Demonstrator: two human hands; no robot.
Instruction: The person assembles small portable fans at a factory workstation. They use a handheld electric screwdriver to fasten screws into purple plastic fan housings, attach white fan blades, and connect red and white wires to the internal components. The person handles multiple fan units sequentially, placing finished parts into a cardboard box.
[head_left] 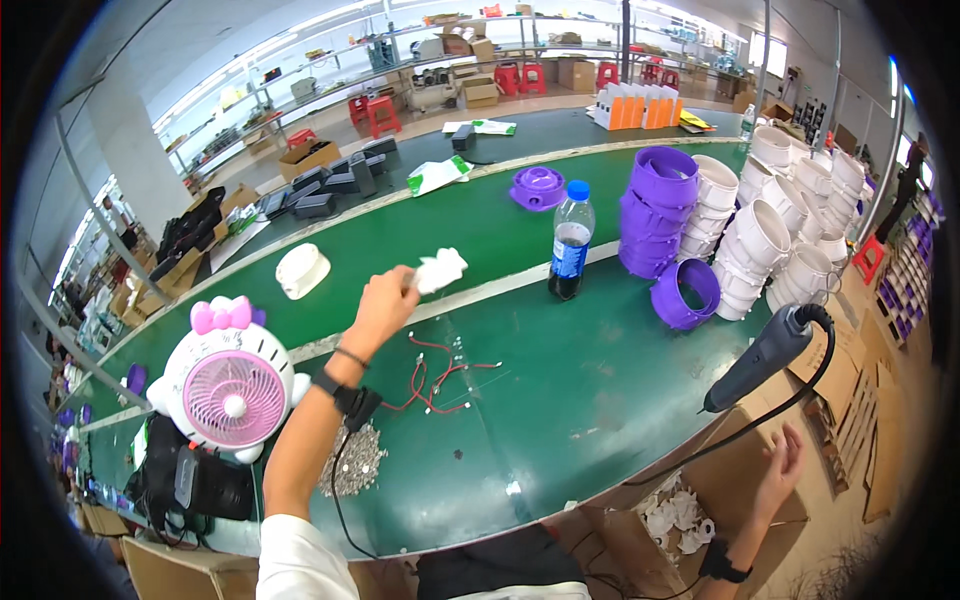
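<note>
From where I stand, the left hand (385, 305) is out over the green-topped desk (565, 425), its grip closed at the fingertips on a small white lobed piece (440, 270), seemingly plastic. The piece juts to the right of those fingers, its longer axis slanting gently up and away to the right; whether it clears the surface beneath, I cannot tell. The right hand (783, 468) is well apart, beyond the desk's near edge at the right, its grip loosely spread with nothing in it that I can see, beside an open cardboard box (765, 512) of loose white parts (680, 520). So the left hand has the piece, while the right is nearer the dark grey pen-shaped power screwdriver (760, 358), which leans tip down to the left. Thin red wires (430, 380) lie just nearer the person than the piece, with a heap of small silvery bits (357, 463) by the left forearm.
</note>
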